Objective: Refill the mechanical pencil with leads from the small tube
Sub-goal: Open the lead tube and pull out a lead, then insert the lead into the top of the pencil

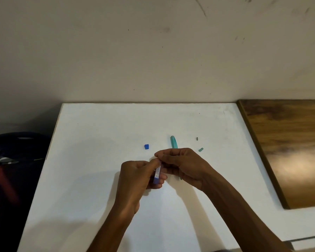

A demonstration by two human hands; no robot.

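Two bare forearms reached in from the near edge over the white worktop (102, 179). The left hand (135, 177) was nearest, its grip clenched around the small lead tube (157, 174), a blue tube with a white label, held tilted with its upper end toward the other hand. The right hand (184, 164) met it just beyond, fingertips pinched together right at the tube's top end; whether a lead sat between those fingertips was too fine to tell. That same hand appeared to hold the teal mechanical pencil (173, 142), whose upper part stuck out past the knuckles while a short teal bit showed below the palm.

Farther out on the worktop lay a small blue cap (146, 146), left of the pencil and well apart from the hands. To the right lay a small teal piece (200, 149) and, just beyond it, a tiny dark piece (197, 138). A brown wooden board (289, 151) lay along the worktop's right side, against the pale wall (153, 51).
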